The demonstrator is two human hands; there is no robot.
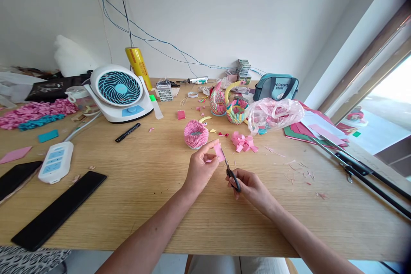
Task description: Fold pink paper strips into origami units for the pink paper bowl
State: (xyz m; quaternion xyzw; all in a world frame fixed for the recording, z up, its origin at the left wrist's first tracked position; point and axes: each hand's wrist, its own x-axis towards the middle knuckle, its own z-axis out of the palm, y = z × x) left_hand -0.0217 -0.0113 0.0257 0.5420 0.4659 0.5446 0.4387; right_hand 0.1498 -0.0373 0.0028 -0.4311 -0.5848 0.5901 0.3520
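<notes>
My left hand point(201, 166) pinches a small piece of pink paper point(219, 152) between thumb and fingers, above the middle of the table. In my right hand point(253, 189) is a pair of black-handled scissors point(233, 179), its blades at the right edge of the paper. Just beyond my left hand stands a round pink basket shape of folded paper point(195, 134), a yellow curved strip point(204, 119) behind its rim. A heap of pink paper pieces point(244, 142) lies past the scissors.
Pink paper slivers point(308, 174) are scattered to the right. Two folded-paper swans point(236, 110) and a plastic bag point(274, 114) stand farther back. On the left are a white fan point(120, 92), a power strip point(56, 162) and a long black case point(59, 209).
</notes>
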